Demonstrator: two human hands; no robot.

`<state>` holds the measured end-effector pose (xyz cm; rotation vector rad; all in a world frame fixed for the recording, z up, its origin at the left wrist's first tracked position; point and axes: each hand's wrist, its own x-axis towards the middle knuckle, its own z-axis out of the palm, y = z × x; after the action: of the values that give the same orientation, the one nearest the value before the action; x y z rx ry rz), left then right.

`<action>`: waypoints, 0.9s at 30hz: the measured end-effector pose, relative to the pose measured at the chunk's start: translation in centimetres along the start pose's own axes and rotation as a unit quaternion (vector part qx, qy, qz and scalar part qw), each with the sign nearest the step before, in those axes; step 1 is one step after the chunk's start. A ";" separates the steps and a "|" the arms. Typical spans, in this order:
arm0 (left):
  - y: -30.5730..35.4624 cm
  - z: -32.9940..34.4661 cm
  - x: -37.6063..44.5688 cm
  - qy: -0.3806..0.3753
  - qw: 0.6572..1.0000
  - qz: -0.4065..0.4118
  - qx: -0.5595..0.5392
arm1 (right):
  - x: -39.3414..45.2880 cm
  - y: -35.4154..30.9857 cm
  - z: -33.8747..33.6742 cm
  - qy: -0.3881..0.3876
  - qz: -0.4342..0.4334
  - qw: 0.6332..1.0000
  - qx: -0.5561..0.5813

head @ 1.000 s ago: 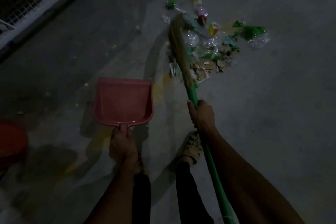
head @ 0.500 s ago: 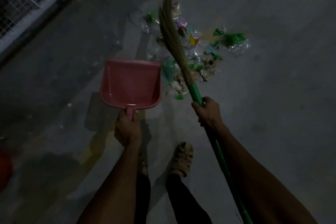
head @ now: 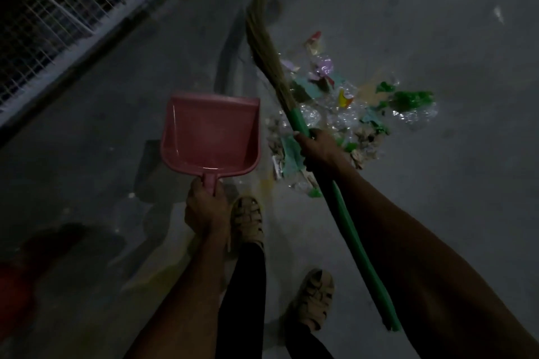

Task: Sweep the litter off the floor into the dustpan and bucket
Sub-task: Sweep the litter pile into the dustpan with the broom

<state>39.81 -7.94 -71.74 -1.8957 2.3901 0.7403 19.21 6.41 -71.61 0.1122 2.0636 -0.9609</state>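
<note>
Left hand (head: 205,210) grips the pink dustpan (head: 211,132) by its handle, pan held off the floor beside the litter (head: 344,114). Right hand (head: 316,148) clenched round the green broom (head: 297,122). Litter sits in a pile right of the pan — best to set the lip flat on the floor, then sweep short strokes leftward. Red bucket (head: 14,294) far left, blurred.

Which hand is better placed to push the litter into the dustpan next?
Right. The right hand grips the green broom, whose bristles reach over the litter. The left hand only holds the empty dustpan beside the pile.
</note>
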 end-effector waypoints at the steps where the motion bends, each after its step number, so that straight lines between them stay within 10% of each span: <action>1: 0.2 -0.2 1.3 0.002 1.000 0.005 0.003 | 1.3 -1.5 0.8 -0.012 0.006 1.000 -0.008; 17: 4.5 -1.3 10.0 -0.008 0.997 0.074 -0.022 | -1.3 0.8 4.9 0.062 0.227 0.963 0.130; 27: 6.0 -0.1 4.7 -0.034 0.994 0.102 -0.024 | -6.8 1.0 1.1 0.107 0.113 0.985 0.081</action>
<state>33.09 -11.31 -70.82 -1.6287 2.5718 0.8634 24.69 8.07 -67.65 0.5447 2.1080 -1.0077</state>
